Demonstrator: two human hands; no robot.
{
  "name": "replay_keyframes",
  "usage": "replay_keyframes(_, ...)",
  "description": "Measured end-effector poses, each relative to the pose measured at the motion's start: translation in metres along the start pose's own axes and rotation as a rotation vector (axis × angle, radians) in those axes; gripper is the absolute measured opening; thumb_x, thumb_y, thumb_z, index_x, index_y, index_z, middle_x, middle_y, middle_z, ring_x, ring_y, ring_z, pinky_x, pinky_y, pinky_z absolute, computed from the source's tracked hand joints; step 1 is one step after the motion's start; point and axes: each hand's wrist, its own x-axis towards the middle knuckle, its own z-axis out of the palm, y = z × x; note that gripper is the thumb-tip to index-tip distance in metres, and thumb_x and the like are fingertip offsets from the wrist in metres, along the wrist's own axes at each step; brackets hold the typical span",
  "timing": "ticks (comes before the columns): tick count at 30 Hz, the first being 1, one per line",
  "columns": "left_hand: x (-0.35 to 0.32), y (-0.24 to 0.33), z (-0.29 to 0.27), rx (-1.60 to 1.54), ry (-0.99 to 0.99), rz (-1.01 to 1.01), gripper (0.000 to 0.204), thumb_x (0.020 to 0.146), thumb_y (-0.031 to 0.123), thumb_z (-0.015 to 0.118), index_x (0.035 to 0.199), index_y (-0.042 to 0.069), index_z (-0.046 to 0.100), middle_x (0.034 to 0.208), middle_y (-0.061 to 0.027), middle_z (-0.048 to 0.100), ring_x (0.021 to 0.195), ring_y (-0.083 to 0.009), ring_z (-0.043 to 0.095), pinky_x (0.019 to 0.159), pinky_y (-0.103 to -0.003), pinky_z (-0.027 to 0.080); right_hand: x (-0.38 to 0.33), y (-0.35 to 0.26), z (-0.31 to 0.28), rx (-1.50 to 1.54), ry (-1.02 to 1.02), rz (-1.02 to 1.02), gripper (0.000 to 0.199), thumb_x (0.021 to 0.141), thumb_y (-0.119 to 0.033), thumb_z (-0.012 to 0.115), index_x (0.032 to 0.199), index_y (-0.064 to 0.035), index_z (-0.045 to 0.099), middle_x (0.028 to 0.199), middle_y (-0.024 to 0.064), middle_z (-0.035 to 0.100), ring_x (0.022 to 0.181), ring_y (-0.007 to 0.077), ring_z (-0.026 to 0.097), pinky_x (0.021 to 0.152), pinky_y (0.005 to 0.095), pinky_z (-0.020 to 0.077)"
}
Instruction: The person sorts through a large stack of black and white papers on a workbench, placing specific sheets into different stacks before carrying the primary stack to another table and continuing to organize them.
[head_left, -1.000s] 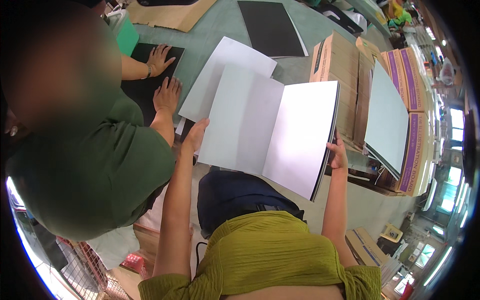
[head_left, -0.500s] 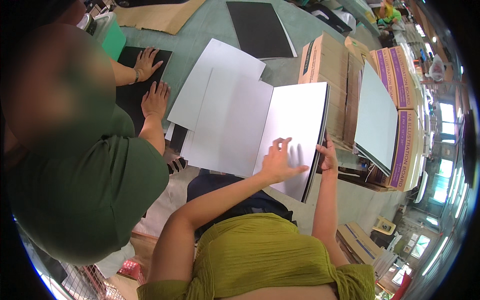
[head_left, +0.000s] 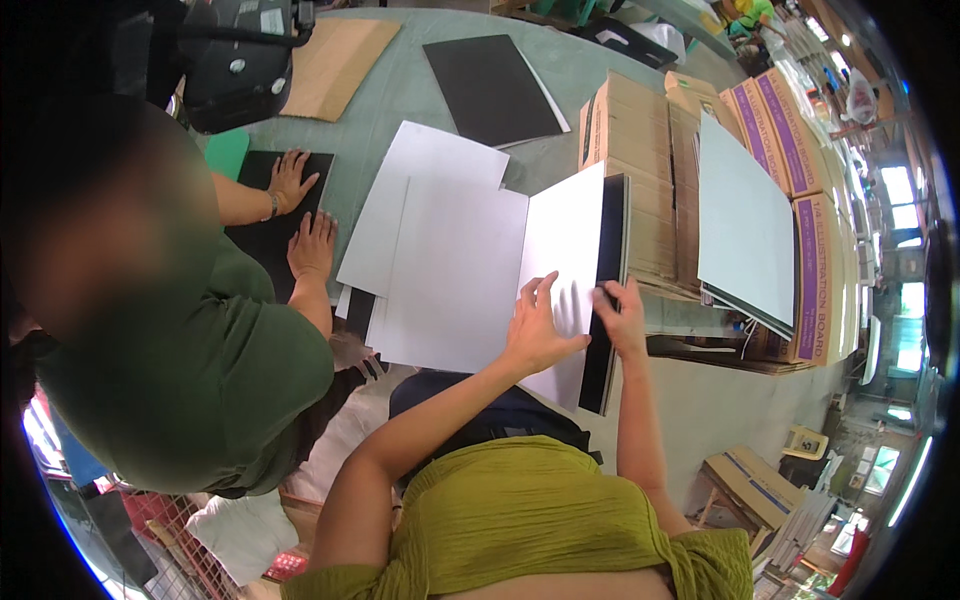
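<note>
the white sheet (head_left: 562,230) slants up in front of the olive top (head_left: 540,500), a black board (head_left: 612,235) just behind; it looks light, smooth and bendable, likely easiest held by its long outer edge; the left hand (head_left: 538,330) is over it, fingers spread, clasping nothing; the right hand (head_left: 624,320) curls at the black board, too blurred to tell its grip; farther left, a co-worker's hand (head_left: 312,245) rests by a dark panel (head_left: 262,235)

Left leaf (head_left: 450,285), plain white, lay roughly flat at the table's (head_left: 372,132) near edge. Right leaf (head_left: 565,240), also white, was tilted up along the fold, slightly bowed. Black board (head_left: 612,240) showed beneath as an upright strip. Leaves seemed joined; fold hard to read.
</note>
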Motion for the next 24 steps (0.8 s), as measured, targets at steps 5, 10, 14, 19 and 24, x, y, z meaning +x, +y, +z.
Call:
replay_keyframes(5,0.026,-0.064,0.013,-0.2,0.158,-0.018,0.093,0.074,0.056,0.073,0.14,0.005,0.034,0.137,-0.0229,0.036,0.128,-0.0374,0.036,0.102,-0.047,0.037,0.002,-0.005,0.004,0.006,0.085,0.124,0.034,0.077,-0.026,0.074,0.078,0.0056,0.061,0.098,0.0195,0.05,0.085,0.024,0.05,0.078,0.035,0.0412)
replay_keyframes(10,0.051,-0.122,-0.01,-0.762,0.005,-0.629,0.078,0.091,0.06,0.048,0.143,0.004,0.031,0.14,-0.0154,0.04,0.127,-0.028,0.041,0.107,-0.041,0.033,0.001,-0.008,-0.024,0.61,0.152,0.313,0.02,0.083,-0.01,0.067,0.074,0.0067,0.063,0.086,0.0045,0.06,0.069,0.0105,0.053,0.062,0.0241,0.042)
replay_keyframes(14,0.054,-0.144,-0.027,-1.06,-0.055,-0.53,0.067,0.096,0.052,0.043,0.143,0.005,0.034,0.137,-0.0097,0.045,0.125,-0.0203,0.044,0.105,-0.037,0.036,0.001,-0.008,-0.039,0.945,0.079,0.475,0.018,0.088,-0.014,0.066,0.084,0.004,0.067,0.08,0.0015,0.064,0.071,0.0109,0.06,0.063,0.0241,0.0466)
replay_keyframes(19,0.019,-0.081,-0.071,-1.16,-0.07,-0.089,0.052,0.101,0.039,0.04,0.141,0.007,0.036,0.136,-0.0054,0.047,0.124,-0.0178,0.044,0.102,-0.034,0.039,-0.004,0.036,-0.044,1.02,-0.002,0.424,0.024,0.09,-0.025,0.066,0.087,-0.0007,0.068,0.084,0.0024,0.066,0.072,0.0106,0.061,0.063,0.0253,0.0487)
replay_keyframes(24,-0.007,-0.049,-0.106,-1.272,-0.112,-0.125,0.049,0.101,0.036,0.043,0.14,0.007,0.038,0.132,-0.0046,0.051,0.119,-0.0189,0.05,0.099,-0.035,0.042,-0.001,0.023,-0.04,1.014,-0.033,0.413,0.033,0.093,-0.034,0.061,0.095,-0.0008,0.067,0.081,0.0023,0.065,0.075,0.0092,0.06,0.066,0.0258,0.0493)
